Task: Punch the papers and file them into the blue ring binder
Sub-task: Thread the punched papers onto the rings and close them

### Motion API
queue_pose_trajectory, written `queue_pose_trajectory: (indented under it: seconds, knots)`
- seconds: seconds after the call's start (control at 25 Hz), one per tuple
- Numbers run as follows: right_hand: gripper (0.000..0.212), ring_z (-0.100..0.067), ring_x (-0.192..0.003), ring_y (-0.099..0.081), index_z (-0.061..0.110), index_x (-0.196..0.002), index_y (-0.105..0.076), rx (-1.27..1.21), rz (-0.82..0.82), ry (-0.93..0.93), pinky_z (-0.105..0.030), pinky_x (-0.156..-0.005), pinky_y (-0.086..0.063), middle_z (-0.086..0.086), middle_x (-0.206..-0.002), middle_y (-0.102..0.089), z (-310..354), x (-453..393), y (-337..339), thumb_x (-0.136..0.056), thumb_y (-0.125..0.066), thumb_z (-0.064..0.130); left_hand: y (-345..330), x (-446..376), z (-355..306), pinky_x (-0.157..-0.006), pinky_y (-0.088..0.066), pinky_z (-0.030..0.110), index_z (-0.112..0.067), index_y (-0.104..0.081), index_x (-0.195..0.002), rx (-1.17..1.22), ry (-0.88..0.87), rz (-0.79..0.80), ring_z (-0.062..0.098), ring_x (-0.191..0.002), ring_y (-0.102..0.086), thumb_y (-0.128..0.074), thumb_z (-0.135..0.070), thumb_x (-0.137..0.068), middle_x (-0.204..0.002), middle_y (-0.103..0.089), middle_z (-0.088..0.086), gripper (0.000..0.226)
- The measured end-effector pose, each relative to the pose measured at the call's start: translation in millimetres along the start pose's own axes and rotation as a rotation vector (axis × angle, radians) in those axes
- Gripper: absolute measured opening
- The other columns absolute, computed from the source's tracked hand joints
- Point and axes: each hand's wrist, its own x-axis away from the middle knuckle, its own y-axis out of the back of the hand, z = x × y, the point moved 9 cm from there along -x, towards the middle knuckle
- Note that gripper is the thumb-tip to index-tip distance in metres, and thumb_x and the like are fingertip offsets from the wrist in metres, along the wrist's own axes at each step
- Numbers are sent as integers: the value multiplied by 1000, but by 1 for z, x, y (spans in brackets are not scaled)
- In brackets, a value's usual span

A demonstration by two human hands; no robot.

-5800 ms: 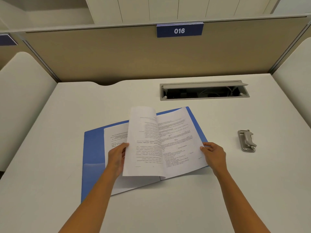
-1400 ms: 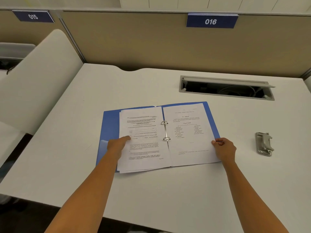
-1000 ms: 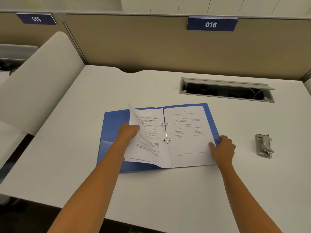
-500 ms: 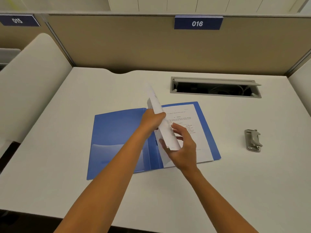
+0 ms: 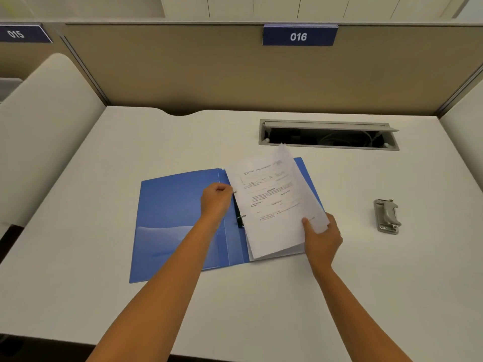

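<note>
The blue ring binder (image 5: pixel 177 220) lies open on the white desk, its left inner cover bare. The metal rings (image 5: pixel 240 216) show along the spine. A stack of printed papers (image 5: pixel 271 205) sits on the rings over the right half, its top sheets lifted and curling. My right hand (image 5: pixel 321 236) pinches the papers' lower right edge, thumb on top. My left hand (image 5: pixel 216 198) hovers curled by the upper ring, beside the papers' left edge; whether it touches anything I cannot tell.
A grey metal hole punch (image 5: pixel 387 216) sits to the right of the binder. An open cable tray (image 5: pixel 328 135) is recessed in the desk behind it. A beige partition with a 016 sign (image 5: pixel 299 35) backs the desk; padded dividers flank both sides.
The papers that lay on the left cover were swung over onto the right side. My right hand took their lower right edge; my left hand let go and drew back to the rings.
</note>
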Motion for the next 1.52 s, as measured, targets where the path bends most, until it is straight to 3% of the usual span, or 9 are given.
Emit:
queue_pose_trajectory:
  seconds: [0.2, 0.32, 0.48, 0.64, 0.8, 1.0, 1.2, 1.32, 1.52]
  knots:
    - [64, -30, -113, -55, 16, -129, -43, 133, -40, -122, -43, -98, -47, -10, -125, -57, -30, -9, 6, -76, -79, 12, 7, 3, 47, -62, -43, 20, -14, -63, -110, -108, 40, -19, 14, -86, -58, -59, -14, -91, -110, -61, 1, 19]
    - [66, -26, -121, -46, 15, -132, -42, 286, -34, 60, -44, -103, -40, -5, -131, -51, -10, -5, -8, -76, -77, 14, -8, 3, 59, -80, -45, 25, -12, -61, -122, -187, -24, 48, 18, -105, -56, -60, -12, -92, -125, -57, 6, 30]
    - [49, -18, -122, -46, 22, -127, -47, 301, 203, 294, -39, -105, -39, 1, -131, -52, 14, 11, -55, -84, -70, 25, -28, 7, 49, -107, -38, 34, -19, -55, -133, -301, -202, 125, 20, -129, -45, -48, -21, -100, -136, -52, 0, 34]
    - [44, -9, -123, -46, 25, -129, -48, 341, 477, 419, -29, -107, -37, 6, -135, -51, 20, 31, -97, -90, -62, 37, -44, 7, 50, -117, -12, 41, -24, -40, -147, -614, -294, 225, 17, -150, -12, -28, -41, -105, -155, -35, -6, 46]
    - [50, -8, -131, -42, 29, -138, -43, 393, 623, 457, -19, -107, -27, 9, -144, -45, 17, 43, -122, -92, -52, 49, -52, 7, 48, -118, -5, 40, -24, -32, -150, -619, -298, 299, 14, -151, -3, -24, -46, -104, -159, -26, -6, 52]
    - [61, -9, -147, -14, 30, -150, -24, 487, 760, 488, -29, -119, -11, 10, -159, -20, 14, 48, -145, -96, -37, 53, -58, 5, 57, -119, -6, 39, -27, -44, -144, -461, -261, 324, 18, -149, -16, -27, -45, -104, -156, -34, -3, 47]
    - [72, -10, -147, 13, 30, -153, -1, 816, 841, 739, -39, -122, 1, 11, -161, 7, -13, 45, -153, -94, -24, 64, -42, -6, 57, -108, -40, 34, -17, -56, -128, -370, -345, 165, 17, -122, -51, -47, -16, -101, -129, -57, 2, 29]
    - [74, -10, -147, 14, 31, -153, 1, 865, 834, 784, -37, -121, 4, 11, -160, 9, -15, 43, -151, -94, -24, 67, -27, -9, 54, -95, -39, 20, -10, -56, -126, -354, -326, 53, 17, -117, -51, -51, -6, -96, -125, -54, 6, 30]
    - [73, -10, -148, 7, 31, -153, -5, 852, 808, 786, -35, -121, 3, 11, -161, 3, -13, 43, -150, -93, -26, 67, -19, -16, 64, -88, -46, 23, -6, -67, -108, -369, -194, -57, 22, -109, -55, -56, 0, -90, -112, -59, 10, 22]
